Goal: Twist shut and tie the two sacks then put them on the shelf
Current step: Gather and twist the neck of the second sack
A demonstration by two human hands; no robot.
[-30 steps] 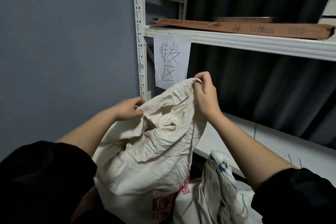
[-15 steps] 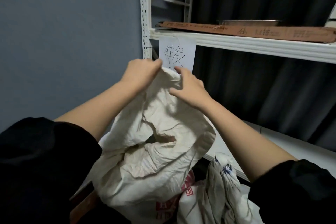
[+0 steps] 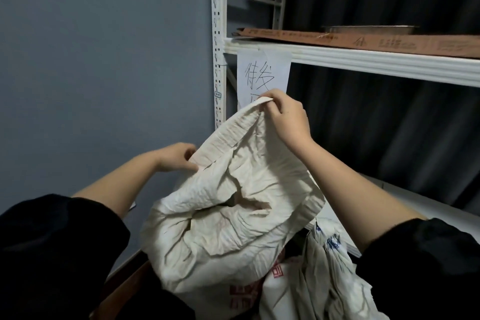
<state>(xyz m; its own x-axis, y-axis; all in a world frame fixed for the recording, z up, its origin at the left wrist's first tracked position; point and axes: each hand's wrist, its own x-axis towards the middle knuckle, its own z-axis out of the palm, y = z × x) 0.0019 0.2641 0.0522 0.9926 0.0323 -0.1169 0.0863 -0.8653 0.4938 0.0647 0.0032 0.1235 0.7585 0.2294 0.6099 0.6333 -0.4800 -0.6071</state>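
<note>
Cream sack [image 3: 228, 218] stands in front of the white shelf rack [image 3: 363, 62], mouth still open and slack, not twisted yet. Its rim runs on a diagonal: high end up by the paper sign [image 3: 262, 73] hanging from the rack's upper shelf, low end down-left of the sign near the rack's upright post.

Right hand [image 3: 284, 114] is clenched on the high end of the rim, fabric pinched between fingers and thumb, just in front of the sign. Left hand [image 3: 176, 157] grips the low end, fingers curled over the edge; exact pinch is partly hidden by fabric. Sack body hangs below and between both hands.

Judgement: next step is gathering the rim, so the hands need to close along that diagonal toward each other before any twist.

Second sack [image 3: 319, 283], white with blue print, sits low and right of the cream one, below the rack's lower shelf [image 3: 420, 205], untouched.
</note>
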